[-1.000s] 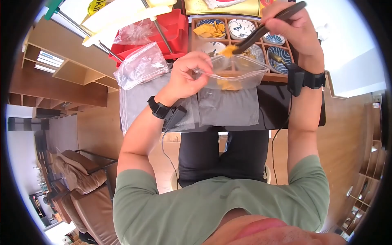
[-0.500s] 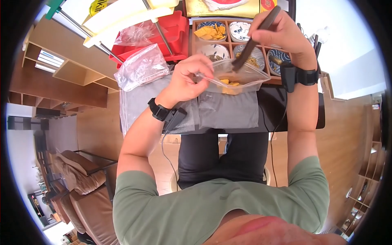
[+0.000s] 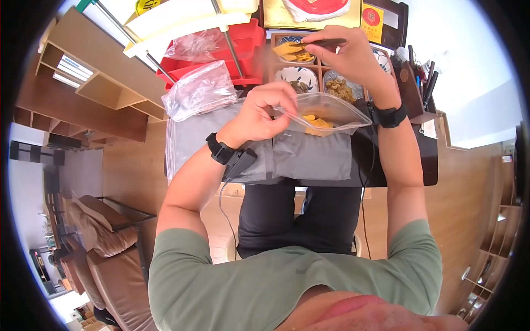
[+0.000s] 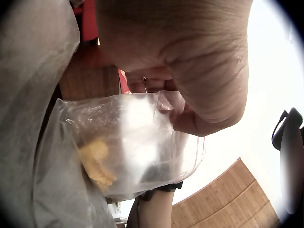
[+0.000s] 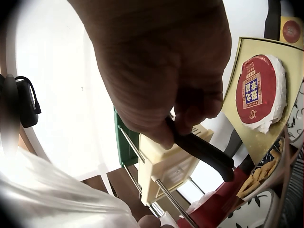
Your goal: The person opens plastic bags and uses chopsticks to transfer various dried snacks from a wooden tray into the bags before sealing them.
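Observation:
My left hand (image 3: 265, 110) pinches the rim of an open clear zip bag (image 3: 345, 113), and yellow-orange pieces (image 3: 317, 124) lie inside it. In the left wrist view the thumb and fingers of the left hand (image 4: 190, 71) grip the bag's edge (image 4: 142, 142). My right hand (image 3: 350, 58) holds a dark utensil (image 3: 326, 42), its tip over the bowl of yellow pieces (image 3: 292, 49) at the box's back left. In the right wrist view, the right hand (image 5: 166, 80) grips the dark utensil (image 5: 202, 151). Whether its tip touches a piece is hard to tell.
A divided wooden box (image 3: 321, 69) holds several patterned bowls. Left of it stand a red bin (image 3: 251, 58), a bag of clear plastic (image 3: 201, 91) and a cream rack (image 3: 190, 25). Flat clear bags (image 3: 312, 157) lie in front. A pen holder (image 3: 411, 88) stands at right.
The utensil has moved from above the bag's mouth to the back-left bowl, with my right hand. An orange piece at its tip a second ago left it over the bag. My left hand still holds the rim.

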Tool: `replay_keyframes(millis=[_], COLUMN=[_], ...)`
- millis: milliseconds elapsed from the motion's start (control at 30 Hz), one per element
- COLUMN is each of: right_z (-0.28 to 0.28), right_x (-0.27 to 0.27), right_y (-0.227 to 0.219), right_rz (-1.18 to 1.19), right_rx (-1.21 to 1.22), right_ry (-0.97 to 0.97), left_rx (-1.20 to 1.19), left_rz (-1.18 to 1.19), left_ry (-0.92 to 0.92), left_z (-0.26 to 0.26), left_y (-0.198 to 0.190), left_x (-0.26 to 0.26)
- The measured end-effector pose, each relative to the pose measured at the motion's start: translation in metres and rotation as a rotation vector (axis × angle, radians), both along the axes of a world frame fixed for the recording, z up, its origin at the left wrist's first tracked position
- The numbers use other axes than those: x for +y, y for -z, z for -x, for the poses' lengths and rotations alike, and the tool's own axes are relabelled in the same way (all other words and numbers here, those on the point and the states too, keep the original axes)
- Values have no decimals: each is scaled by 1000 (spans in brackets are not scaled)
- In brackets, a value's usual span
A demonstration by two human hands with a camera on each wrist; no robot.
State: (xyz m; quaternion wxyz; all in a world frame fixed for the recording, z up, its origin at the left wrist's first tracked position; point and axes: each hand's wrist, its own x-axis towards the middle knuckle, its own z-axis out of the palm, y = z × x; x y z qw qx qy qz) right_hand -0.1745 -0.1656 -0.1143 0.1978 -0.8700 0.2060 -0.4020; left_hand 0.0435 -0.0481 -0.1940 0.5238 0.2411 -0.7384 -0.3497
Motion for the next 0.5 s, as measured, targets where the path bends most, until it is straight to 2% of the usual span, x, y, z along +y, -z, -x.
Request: replay_keyframes(millis=[67, 133, 267, 433, 467, 500], right_z=[-5, -8, -13, -14, -14, -14], right_x=[2, 3, 1, 2, 5, 3], right_y=[3, 8, 15, 18, 14, 9], right_rz=[28, -67, -19, -205, -188, -47], right_rx=[-3, 24, 22, -39, -45, -9], right_ry=[-17, -46, -80, -28, -19, 1], left_rx=[-2, 2, 7, -17, -23, -20], left_rz=[-4, -45, -16, -30, -13, -6], left_ry=[19, 33, 18, 13, 23, 21], left_z=[0, 0, 1, 0, 1, 0], left_y=[0, 0, -1, -2, -3, -5], left_x=[1, 2, 0, 2, 4, 1])
